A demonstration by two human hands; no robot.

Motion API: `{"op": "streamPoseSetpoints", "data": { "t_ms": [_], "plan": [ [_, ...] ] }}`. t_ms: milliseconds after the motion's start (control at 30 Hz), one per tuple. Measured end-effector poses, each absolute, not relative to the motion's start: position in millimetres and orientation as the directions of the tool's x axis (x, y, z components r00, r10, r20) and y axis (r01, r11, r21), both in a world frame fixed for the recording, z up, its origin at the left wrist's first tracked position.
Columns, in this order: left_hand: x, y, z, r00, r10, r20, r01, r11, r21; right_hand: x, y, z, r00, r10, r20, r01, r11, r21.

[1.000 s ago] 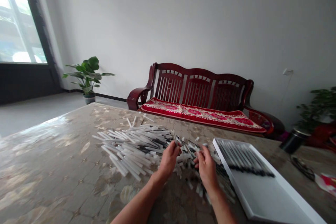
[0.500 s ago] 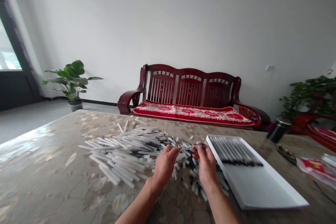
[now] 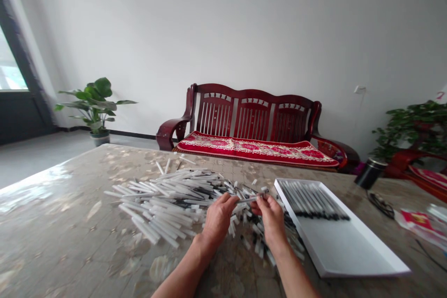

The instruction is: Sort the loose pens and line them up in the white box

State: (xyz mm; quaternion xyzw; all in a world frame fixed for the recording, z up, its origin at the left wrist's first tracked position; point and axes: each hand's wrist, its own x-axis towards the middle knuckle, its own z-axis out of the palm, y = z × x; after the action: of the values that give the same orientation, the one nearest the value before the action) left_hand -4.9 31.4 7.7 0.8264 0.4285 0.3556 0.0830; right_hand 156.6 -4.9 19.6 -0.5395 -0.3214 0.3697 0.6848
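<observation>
My left hand (image 3: 218,216) and my right hand (image 3: 271,216) are both closed, each pinching one end of a single slim pen (image 3: 249,199) held level between them, just above the table. Under and behind the hands lies a big loose pile of white pen barrels, black refills and small caps (image 3: 174,200). To the right of my right hand sits a flat white tray (image 3: 345,247) with a neat row of assembled pens (image 3: 312,200) lined up at its far end.
The patterned, glossy table (image 3: 70,223) stretches left. A dark cylindrical cup (image 3: 369,173), a black cord (image 3: 380,205) and red-and-white packets (image 3: 419,224) lie at the right. Beyond the table stand a red wooden bench (image 3: 254,132) and potted plants (image 3: 94,102).
One second ago the hands were reaching into the pile; since then they have come together holding one pen between them. The view has swung to the right.
</observation>
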Motion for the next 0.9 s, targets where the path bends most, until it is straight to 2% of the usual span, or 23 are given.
{"op": "streamPoseSetpoints", "data": {
  "t_ms": [267, 500, 733, 900],
  "plan": [
    [-4, 27, 11, 0.433, 0.697, 0.571, 0.668, -0.674, 0.316, 151, -6, 26, 0.529, 0.839, -0.129, -0.325, 0.06, -0.944],
    [-8, 28, 12, 0.463, 0.706, 0.535, 0.688, -0.667, 0.285, 150, -8, 30, 0.525, 0.843, -0.115, -0.293, 0.052, -0.955],
    [-7, 25, 12, 0.471, 0.717, 0.513, 0.686, -0.664, 0.297, 155, -9, 29, 0.484, 0.859, -0.169, -0.283, -0.029, -0.959],
    [-6, 25, 12, 0.445, 0.737, 0.509, 0.686, -0.646, 0.334, 154, -8, 24, 0.466, 0.878, -0.108, -0.262, 0.02, -0.965]
  ]
}}
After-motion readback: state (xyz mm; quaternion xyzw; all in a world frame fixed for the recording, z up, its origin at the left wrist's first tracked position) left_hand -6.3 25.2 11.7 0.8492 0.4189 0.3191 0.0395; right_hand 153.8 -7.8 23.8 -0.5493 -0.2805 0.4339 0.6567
